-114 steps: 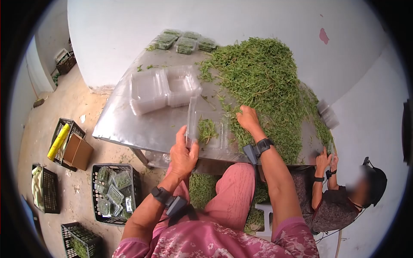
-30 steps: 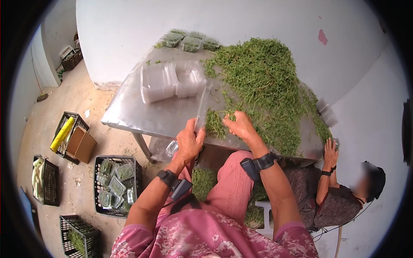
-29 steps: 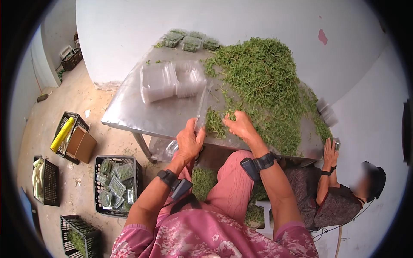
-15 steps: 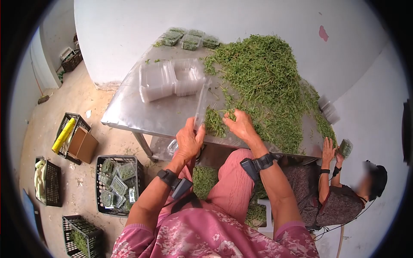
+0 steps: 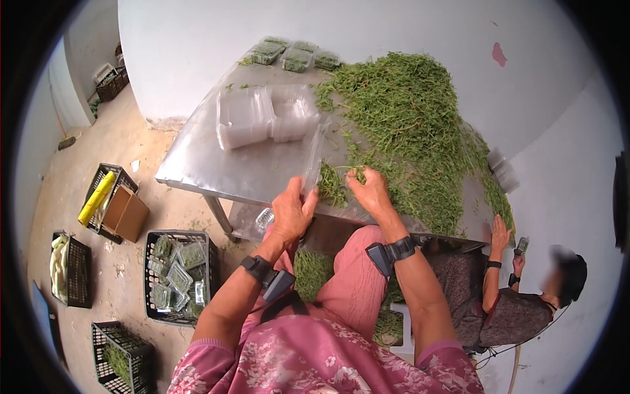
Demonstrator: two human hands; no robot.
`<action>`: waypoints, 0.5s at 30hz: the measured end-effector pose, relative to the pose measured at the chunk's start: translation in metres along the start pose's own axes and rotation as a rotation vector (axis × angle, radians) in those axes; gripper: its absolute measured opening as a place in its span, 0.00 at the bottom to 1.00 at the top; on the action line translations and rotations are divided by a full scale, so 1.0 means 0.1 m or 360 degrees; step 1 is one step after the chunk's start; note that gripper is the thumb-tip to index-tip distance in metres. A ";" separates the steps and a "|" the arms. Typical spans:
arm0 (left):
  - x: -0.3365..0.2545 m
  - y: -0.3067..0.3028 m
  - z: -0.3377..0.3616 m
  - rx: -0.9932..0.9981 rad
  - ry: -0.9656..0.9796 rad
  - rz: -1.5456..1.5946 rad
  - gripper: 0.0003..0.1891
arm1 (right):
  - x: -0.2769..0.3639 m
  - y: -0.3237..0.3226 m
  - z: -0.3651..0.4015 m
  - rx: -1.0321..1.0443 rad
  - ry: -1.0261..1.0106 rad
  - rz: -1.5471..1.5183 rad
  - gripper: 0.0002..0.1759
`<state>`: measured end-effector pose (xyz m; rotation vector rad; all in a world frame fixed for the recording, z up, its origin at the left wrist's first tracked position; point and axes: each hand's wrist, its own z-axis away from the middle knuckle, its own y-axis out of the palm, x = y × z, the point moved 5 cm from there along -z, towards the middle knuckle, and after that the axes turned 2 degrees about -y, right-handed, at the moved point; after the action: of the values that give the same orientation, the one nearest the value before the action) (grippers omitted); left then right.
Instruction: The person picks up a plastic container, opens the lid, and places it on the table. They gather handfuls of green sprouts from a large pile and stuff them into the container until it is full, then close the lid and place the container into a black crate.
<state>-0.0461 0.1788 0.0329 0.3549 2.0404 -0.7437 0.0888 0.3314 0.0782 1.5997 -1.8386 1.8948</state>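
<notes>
The person's left hand (image 5: 293, 209) is gripping the open clear box (image 5: 315, 155) by its raised side, fingers and thumb closed on the thin plastic. The box is sitting at the near edge of the metal table (image 5: 190, 172), with a small clump of greens (image 5: 333, 186) lying in it. The right hand (image 5: 368, 190) is pinching a few green sprigs (image 5: 359, 172) between thumb and fingers, just beside that clump. The large green heap (image 5: 407, 125) is spreading over the table beyond and to the right, while the stack of empty boxes (image 5: 266, 117) is standing to the left, near the raised plastic. Filled boxes (image 5: 295, 59) are resting at the far edge. At the right, a co-worker (image 5: 518, 315) is holding up a small filled box (image 5: 522, 246).
</notes>
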 end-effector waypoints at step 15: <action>0.00 -0.02 -0.02 0.0005 -0.0008 0.0096 0.14 | 0.00 0.02 0.02 -0.0058 -0.0076 0.0056 0.13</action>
<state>-0.0484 0.1778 0.0345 0.4139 2.0149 -0.7103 0.0887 0.3293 0.0760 1.6254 -1.9212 1.8413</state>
